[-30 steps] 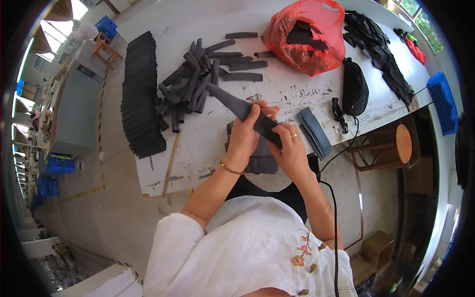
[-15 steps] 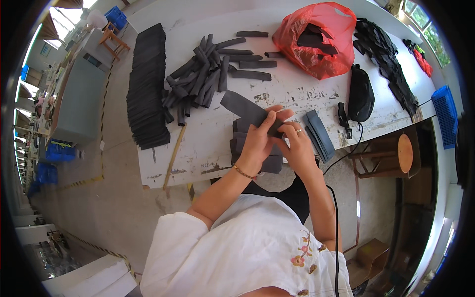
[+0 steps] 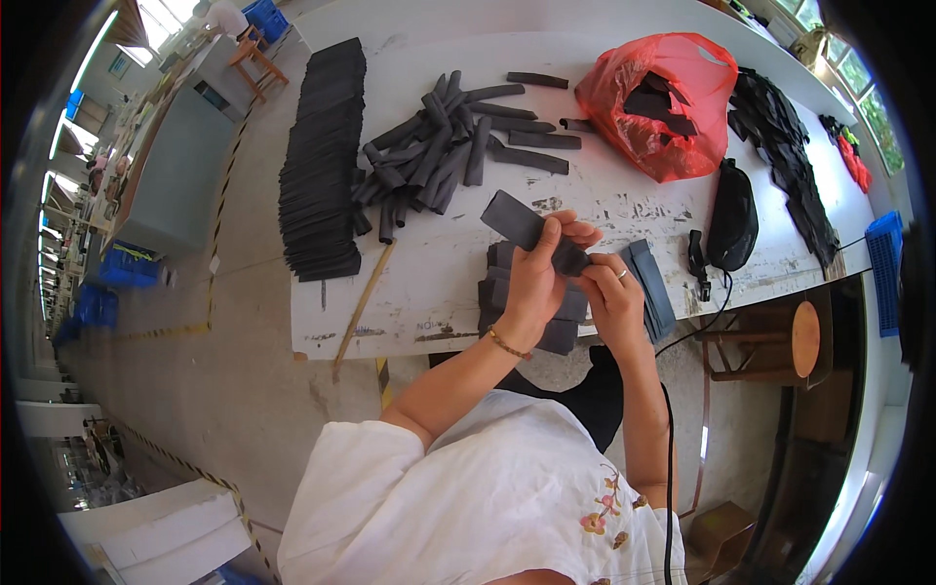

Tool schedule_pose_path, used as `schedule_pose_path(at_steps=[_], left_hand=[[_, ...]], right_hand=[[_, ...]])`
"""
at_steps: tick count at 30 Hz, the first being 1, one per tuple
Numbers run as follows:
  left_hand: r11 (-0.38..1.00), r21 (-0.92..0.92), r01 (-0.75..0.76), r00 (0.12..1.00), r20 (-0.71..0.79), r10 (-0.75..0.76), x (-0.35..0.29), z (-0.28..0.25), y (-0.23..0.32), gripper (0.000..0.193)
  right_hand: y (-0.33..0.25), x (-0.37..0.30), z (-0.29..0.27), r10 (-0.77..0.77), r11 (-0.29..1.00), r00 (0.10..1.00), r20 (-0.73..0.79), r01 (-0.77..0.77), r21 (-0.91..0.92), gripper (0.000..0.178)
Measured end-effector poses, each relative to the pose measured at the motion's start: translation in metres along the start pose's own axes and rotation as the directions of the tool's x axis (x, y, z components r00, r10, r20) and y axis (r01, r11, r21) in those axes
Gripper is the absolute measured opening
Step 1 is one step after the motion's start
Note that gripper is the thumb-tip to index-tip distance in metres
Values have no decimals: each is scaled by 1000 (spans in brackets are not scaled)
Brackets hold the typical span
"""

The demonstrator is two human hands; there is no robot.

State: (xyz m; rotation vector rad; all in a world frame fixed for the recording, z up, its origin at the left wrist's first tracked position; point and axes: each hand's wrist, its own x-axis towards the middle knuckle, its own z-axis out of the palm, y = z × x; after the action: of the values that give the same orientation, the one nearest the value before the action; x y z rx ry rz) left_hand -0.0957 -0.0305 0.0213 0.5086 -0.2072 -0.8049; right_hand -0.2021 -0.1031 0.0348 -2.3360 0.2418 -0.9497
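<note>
A dark grey, cloth-like strip (image 3: 511,218) is held above the table, its free end sticking out to the upper left. My left hand (image 3: 534,288) is closed around its middle, thumb on top and fingers behind. At the strip's lower right end, my right hand (image 3: 616,300) pinches it with bent fingers. Below the hands lies a stack of similar dark pieces (image 3: 495,297), partly hidden by my left hand. Just right of my right hand sits a small grey-blue stack of flat strips (image 3: 647,291).
Rolled dark tubes (image 3: 429,156) lie heaped left of centre, beside a long row of overlapping dark pieces (image 3: 317,175). Farther right are an open red plastic bag (image 3: 604,93), a black pouch (image 3: 733,224) and more black strips (image 3: 780,136). A wooden stool (image 3: 804,338) stands at right.
The whole view has shifted, so the table sits farther right in it. My right hand has moved down along the strip's end, and less of the strip extends beyond my left hand.
</note>
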Motion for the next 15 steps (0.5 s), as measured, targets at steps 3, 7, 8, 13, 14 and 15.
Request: schedule_pose_path(at_steps=[3,7,8,13,14,15], left_hand=[[1000,-12,-2,1000,3,2,0,-2,-1,29],[1000,-17,-1,1000,4,1,0,-5,-2,29],[1000,-19,1,1000,-1,-1,1,-6,-3,30],[999,-16,45,999,-19,-45,4,-10,-2,32],[998,-23,53,998,-33,-54,5,-8,0,34],[998,-30,57,997,-48,-59,6,-6,1,35]], right_hand=[[2,0,3,-13,1000,1000,-8,12,-8,18],[2,1,5,-17,1000,1000,-7,17,4,17],[2,1,5,-13,1000,1000,-6,13,7,17],[3,-2,7,67,998,998,13,-67,0,15],[-1,-2,10,172,980,985,-14,-169,102,16],[-4,0,13,273,943,961,-30,-261,207,17]])
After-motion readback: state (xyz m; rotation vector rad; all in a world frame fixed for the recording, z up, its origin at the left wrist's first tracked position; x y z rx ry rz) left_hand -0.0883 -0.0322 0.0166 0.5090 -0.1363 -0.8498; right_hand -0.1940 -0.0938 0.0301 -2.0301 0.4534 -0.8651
